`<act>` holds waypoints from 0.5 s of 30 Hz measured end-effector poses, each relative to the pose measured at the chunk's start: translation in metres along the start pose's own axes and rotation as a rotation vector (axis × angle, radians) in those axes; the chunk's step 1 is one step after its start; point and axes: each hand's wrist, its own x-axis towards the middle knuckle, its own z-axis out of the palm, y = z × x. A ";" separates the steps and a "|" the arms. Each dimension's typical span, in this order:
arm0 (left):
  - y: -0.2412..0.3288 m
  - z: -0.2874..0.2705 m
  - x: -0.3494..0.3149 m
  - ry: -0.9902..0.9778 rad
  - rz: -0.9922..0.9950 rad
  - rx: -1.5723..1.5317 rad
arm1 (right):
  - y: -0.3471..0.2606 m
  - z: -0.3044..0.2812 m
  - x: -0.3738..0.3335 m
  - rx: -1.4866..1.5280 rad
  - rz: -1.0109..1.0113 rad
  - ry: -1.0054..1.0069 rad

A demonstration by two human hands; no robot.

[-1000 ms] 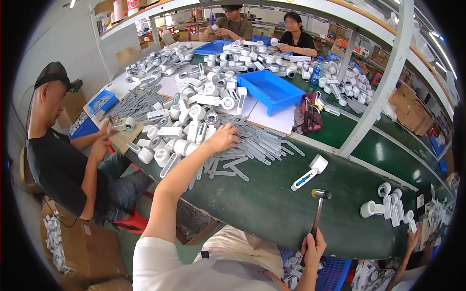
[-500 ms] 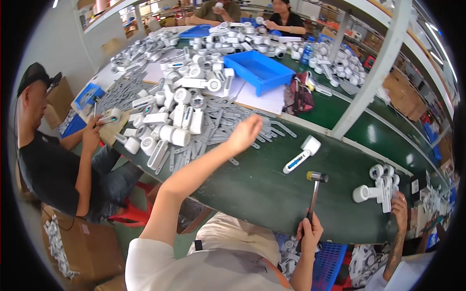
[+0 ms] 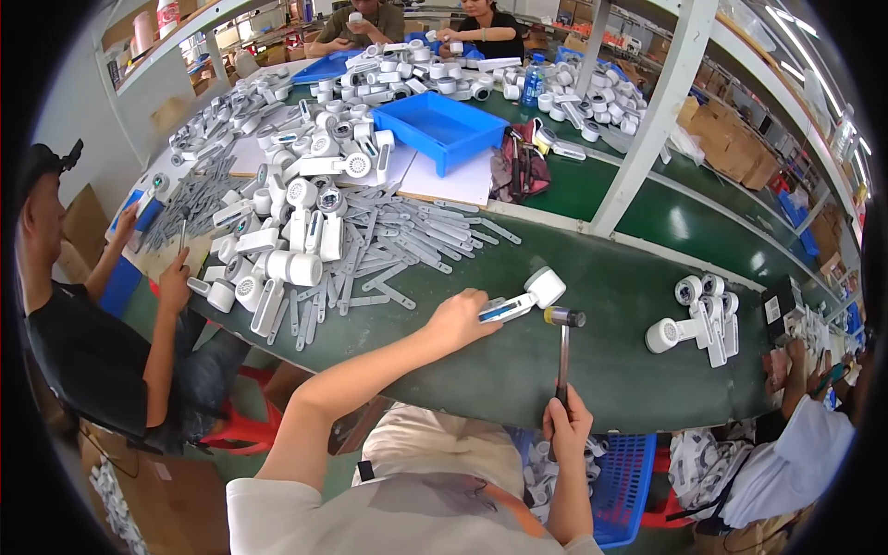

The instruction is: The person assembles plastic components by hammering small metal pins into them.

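On the green tabletop in front of me lies a white handheld fan (image 3: 544, 288) with a round head and a slot showing blue in its handle. My left hand (image 3: 458, 322) is closed at the handle's lower end, its fingertips partly hidden. A small mallet (image 3: 563, 356) with a dark and yellow head is upright in my right hand (image 3: 567, 424), fingers wrapped round its grip. The mallet head appears just beside the fan's head. Left of these, loose grey plastic strips (image 3: 407, 231) spread out beside a heap of similar white fans (image 3: 301, 268).
A blue tray (image 3: 439, 129) stands behind the strips. Several white fans (image 3: 698, 324) are grouped at the right, near a co-worker's hand. Another person at the left holds a tool. A metal post (image 3: 647, 120) rises beyond the table; a blue basket (image 3: 622, 490) sits below its edge.
My left hand has come from above the grey strips down and nearer to me, onto the fan's handle. The mallet stays in my right hand. The whole view has shifted somewhat.
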 end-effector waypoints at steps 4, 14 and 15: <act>-0.017 -0.005 -0.034 0.099 0.047 -0.164 | -0.001 0.004 0.000 -0.055 -0.033 0.003; -0.019 -0.030 -0.071 0.013 0.076 -0.197 | 0.003 0.009 -0.017 -0.058 0.048 -0.048; -0.018 -0.031 -0.073 0.008 0.080 -0.196 | 0.004 0.009 -0.019 -0.055 0.048 -0.042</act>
